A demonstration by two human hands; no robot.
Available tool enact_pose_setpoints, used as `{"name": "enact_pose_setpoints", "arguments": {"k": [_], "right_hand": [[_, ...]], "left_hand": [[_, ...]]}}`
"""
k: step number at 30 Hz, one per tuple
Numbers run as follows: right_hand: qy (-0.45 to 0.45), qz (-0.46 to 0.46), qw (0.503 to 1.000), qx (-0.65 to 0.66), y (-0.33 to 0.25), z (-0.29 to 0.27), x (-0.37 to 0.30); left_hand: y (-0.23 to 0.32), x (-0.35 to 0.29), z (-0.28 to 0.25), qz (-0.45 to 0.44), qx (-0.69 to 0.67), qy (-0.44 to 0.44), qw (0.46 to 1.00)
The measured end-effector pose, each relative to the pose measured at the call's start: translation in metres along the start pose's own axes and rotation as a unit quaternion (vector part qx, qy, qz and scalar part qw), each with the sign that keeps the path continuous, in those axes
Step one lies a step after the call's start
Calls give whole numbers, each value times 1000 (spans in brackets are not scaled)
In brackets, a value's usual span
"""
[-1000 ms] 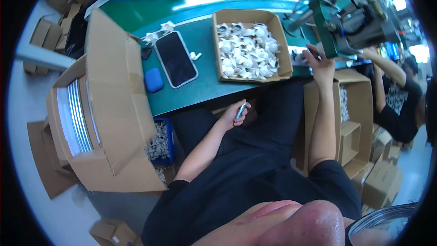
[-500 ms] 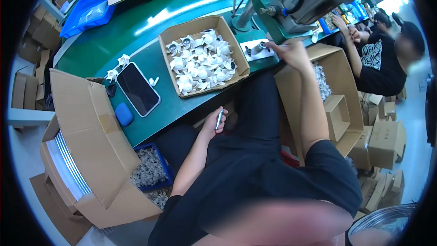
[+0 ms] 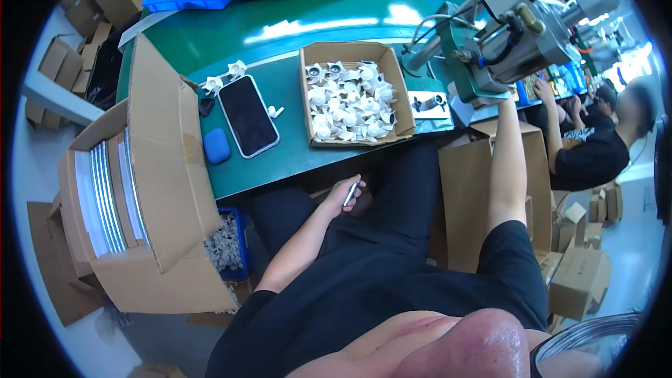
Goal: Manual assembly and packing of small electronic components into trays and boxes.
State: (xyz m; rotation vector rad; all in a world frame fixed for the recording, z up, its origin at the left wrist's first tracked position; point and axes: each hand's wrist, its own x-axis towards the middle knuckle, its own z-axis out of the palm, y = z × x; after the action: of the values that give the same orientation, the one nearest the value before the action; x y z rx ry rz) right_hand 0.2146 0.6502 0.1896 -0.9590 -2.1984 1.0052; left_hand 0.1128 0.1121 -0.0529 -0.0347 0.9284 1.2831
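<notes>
My left hand (image 3: pixel 345 194), held low over my lap, is closed round a short shiny metal rod (image 3: pixel 351 193). My right arm stretches forward to the bench press (image 3: pixel 500 49), and my right hand (image 3: pixel 507 103) is at the press's lower edge with its fingers hidden. Left of that hand, a small grey cylindrical part (image 3: pixel 428 103) sits on a pale metal fixture plate (image 3: pixel 437 113). White bladed impellers (image 3: pixel 350 101) fill an open cardboard box (image 3: pixel 305 108) on the green bench, in front of both hands.
A phone (image 3: pixel 248 117), a blue case (image 3: pixel 217 146) and a white earbud (image 3: pixel 276 111) lie on the bench's left. Cardboard cartons (image 3: pixel 164 161) (image 3: pixel 465 196) flank my legs. A blue bin (image 3: pixel 243 238) holds grey parts. Another person (image 3: pixel 595 157) sits to the right.
My right hand has left the part on the fixture plate and moved right to the press. The view has shifted. My left hand still holds the metal rod.
</notes>
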Motion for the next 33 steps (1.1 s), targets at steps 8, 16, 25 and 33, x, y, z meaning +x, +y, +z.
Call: {"name": "enact_pose_setpoints", "arguments": {"k": [8,16,25,33], "right_hand": [[-66,-67,978,-183,-28,-19,-19],[-134,-128,919,-349,-54,13,-62],[-115,-126,869,-464,6,-17,-29],[11,-124,919,-373,-41,-17,-63]], "left_hand": [[-1,-5,-11,-11,7,14,1000],[-6,-7,-15,4,11,46,999],[-8,-5,-12,0,23,45,999],[-10,-7,-15,-13,28,62,998]]}}
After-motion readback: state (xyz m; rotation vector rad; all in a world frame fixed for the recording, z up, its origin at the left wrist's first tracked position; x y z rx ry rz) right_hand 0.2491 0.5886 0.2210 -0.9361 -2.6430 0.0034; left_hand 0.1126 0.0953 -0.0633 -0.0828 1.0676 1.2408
